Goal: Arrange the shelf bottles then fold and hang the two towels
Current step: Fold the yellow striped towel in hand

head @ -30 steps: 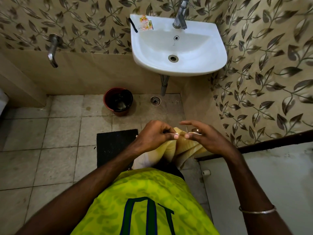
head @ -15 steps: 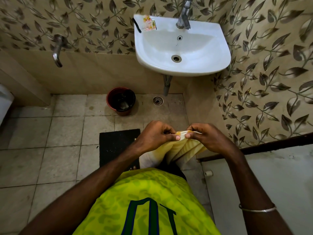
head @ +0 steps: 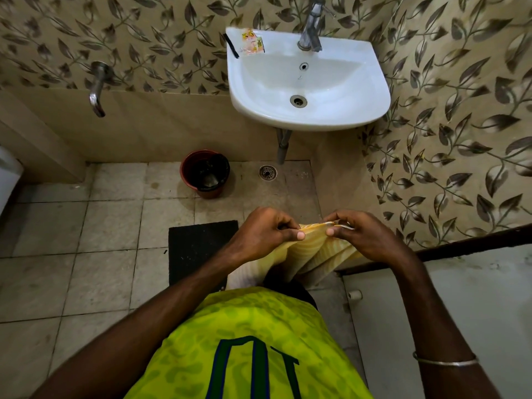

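A yellow striped towel hangs in folds in front of my body, above the floor. My left hand pinches its top edge between thumb and curled fingers. My right hand pinches the same edge a short way to the right. The stretch of edge between the two hands is short and bunched. The towel's lower part drops behind my green shirt and is hidden. No shelf, bottles or second towel are in view.
A white wall sink with a tap is straight ahead. A red bucket and a floor drain sit below it. A black mat lies on the tiled floor. A wall tap sticks out at left.
My right hand's fingers, spread a second ago, have closed onto the towel's top edge. Both hands have drawn slightly apart along that edge.
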Tool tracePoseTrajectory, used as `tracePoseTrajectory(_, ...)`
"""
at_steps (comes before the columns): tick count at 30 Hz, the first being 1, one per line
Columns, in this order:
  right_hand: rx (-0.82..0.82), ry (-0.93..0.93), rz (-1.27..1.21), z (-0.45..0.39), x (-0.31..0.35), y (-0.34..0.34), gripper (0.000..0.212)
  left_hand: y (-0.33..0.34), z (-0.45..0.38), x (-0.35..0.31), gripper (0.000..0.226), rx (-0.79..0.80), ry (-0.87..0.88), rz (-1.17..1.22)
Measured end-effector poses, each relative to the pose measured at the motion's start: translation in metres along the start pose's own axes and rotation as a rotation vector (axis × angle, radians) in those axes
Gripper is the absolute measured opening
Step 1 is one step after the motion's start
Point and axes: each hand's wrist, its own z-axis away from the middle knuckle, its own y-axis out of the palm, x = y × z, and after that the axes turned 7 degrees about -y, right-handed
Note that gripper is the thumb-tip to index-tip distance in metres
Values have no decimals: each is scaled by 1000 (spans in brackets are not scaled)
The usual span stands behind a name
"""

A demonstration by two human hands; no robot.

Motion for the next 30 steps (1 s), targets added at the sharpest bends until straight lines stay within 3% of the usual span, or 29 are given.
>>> tracePoseTrajectory(4, 121, -92, -102, -3, 18, 20, 39, 3, -1, -2, 14, 11, 13, -11)
tracePoseTrajectory(8, 87, -101, -48, -8, 22, 28, 10, 2, 0, -1, 17, 9, 20, -8)
tracePoseTrajectory(23, -78, 5, 65, -4, -6, -6, 7, -2, 0, 4, 19, 6, -38, -18)
tracePoseTrajectory(30, -35, -9, 27, -3, -1, 5, 12, 0, 1, 2, 18, 10, 11, -106)
